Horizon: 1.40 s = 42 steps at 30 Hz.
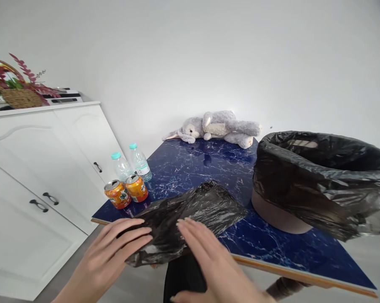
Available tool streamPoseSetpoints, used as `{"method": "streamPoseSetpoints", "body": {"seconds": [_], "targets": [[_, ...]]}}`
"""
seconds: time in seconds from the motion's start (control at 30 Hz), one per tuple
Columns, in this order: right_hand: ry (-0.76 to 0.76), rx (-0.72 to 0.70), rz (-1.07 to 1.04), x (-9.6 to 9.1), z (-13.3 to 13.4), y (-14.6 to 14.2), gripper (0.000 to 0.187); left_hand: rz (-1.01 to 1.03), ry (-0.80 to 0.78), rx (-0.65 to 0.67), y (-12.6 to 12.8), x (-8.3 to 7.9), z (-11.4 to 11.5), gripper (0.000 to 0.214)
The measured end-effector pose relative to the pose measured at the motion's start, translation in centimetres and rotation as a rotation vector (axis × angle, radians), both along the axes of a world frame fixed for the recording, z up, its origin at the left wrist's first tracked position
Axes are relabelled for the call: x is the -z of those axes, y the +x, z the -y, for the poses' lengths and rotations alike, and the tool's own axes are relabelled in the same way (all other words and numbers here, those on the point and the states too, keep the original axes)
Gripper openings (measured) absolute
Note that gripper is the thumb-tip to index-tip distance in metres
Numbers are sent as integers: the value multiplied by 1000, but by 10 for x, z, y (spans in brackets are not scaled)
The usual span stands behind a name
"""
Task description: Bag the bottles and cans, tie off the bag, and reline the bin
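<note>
Left hand: palm down, back toward the camera, fingers extended and close together, pointing right and slightly away, tips faintly bent. Bare wrist and forearm entering from the lower-left frame edge.

Right hand: palm down, flat, fingers straight and pressed together, pointing away and left toward the left fingertips. Wrist cut off at the bottom edge.

Both unclenched, near each other, not touching.

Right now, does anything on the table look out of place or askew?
A lined bin stands on the table, and a plush toy lies on its side at the far edge. Nothing looks spilled.
</note>
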State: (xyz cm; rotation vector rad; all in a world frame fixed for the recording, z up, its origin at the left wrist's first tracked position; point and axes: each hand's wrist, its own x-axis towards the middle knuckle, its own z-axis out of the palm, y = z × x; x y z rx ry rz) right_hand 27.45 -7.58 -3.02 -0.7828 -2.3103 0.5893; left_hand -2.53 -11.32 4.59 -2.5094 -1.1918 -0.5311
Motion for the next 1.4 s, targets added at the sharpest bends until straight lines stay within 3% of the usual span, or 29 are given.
{"method": "streamPoseSetpoints", "body": {"seconds": [0.07, 0.13, 0.33, 0.47, 0.57, 0.67, 0.77, 0.87, 0.97, 1.07, 1.13, 1.2, 1.3, 1.4], "targets": [[23, 0, -9, 2, 9, -21, 137, -24, 37, 39, 23, -12, -2, 60], [22, 70, -47, 8, 7, -33, 138, -43, 70, 72, 38, -19, -6, 57], [-145, 259, -197, 27, -6, -29, 121, 32, 146, 91, 40, -23, -19, 49], [-251, 227, -364, 19, 5, -36, 122, 59, 222, 121, 53, -22, -30, 50], [-234, 175, -577, 0, 0, -44, 90, 112, 307, 80, 77, -24, -46, 46], [-300, 256, -740, -15, -29, -38, 51, 199, 359, 12, 95, -26, -66, 55], [-432, 437, -764, -11, -70, -16, 48, 288, 293, -21, 102, -19, -84, 56], [-339, 581, -647, 8, -100, 10, 58, 216, 76, 8, 99, 3, -99, 48], [-74, 731, -437, 20, -104, 24, 78, 88, -119, 50, 97, 31, -114, 49], [223, 718, -222, 17, -95, 24, 67, 45, -224, 84, 99, 55, -127, 52], [318, 649, -66, 14, -93, 20, 59, 35, -261, 90, 100, 68, -135, 54], [291, 598, 118, 18, -100, 19, 58, 20, -298, 77, 99, 79, -141, 57], [125, 578, 373, 38, -120, 24, 64, 8, -360, 32, 90, 93, -147, 59], [67, 538, 455, 58, -139, 36, 63, 23, -392, -16, 77, 101, -148, 57]]}}
